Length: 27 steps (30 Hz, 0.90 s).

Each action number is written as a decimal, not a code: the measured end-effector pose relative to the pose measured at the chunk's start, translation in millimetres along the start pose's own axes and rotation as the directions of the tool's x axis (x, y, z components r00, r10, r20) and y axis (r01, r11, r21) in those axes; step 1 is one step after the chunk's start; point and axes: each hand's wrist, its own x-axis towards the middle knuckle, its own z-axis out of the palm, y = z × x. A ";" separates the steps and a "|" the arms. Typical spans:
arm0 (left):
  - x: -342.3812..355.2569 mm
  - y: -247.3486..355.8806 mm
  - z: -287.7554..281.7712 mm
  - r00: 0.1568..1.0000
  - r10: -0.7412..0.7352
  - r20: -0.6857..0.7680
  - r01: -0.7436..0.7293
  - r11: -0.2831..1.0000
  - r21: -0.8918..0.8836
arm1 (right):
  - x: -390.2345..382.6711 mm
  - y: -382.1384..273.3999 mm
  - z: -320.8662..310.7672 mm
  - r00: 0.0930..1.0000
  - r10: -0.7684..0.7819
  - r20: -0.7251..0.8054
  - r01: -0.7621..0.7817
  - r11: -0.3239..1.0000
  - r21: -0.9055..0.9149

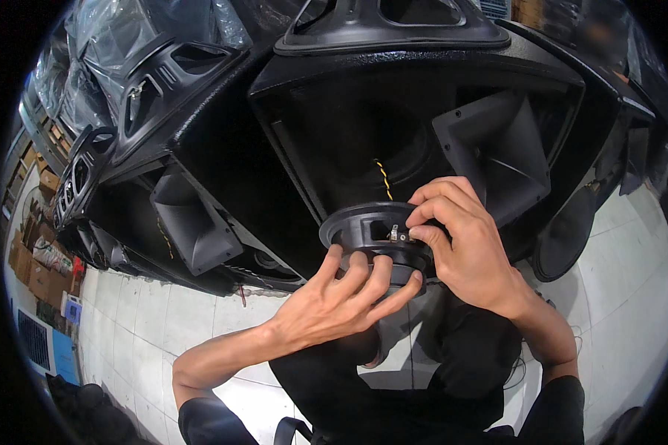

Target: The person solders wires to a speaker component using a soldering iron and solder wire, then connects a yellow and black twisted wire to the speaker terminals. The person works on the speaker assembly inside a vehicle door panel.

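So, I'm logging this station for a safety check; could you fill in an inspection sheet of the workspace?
Surface: white tiled floor.
Job's things: round black speaker driver with metal terminals, in front of an open black cabinet fitted with a flared horn.
Hands: left hand holds the driver, thumb hidden; right hand has fingertips by the terminals, pinch unclear.
Cables: twisted yellow wire comes out of the cabinet's dark interior; its lower end is hidden behind the driver.
Clutter: cardboard boxes and mixed items at far left.
Surroundings: more black cabinets alongside; clear plastic sheeting upper left.
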 end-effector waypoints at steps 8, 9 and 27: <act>6.0 2.1 13.1 0.999 0.038 -0.036 -0.041 0.996 -0.073 | -1.2 10.4 6.1 0.995 -0.079 0.052 0.087 0.983 -0.161; 7.4 3.1 12.4 0.999 0.030 -0.025 -0.032 0.996 -0.086 | -2.5 11.7 7.1 0.995 -0.081 0.053 0.090 0.980 -0.180; 10.0 9.7 12.6 1.000 0.015 0.002 -0.014 0.989 -0.145 | -5.4 15.2 -11.0 1.000 -0.004 -0.023 0.001 0.994 -0.113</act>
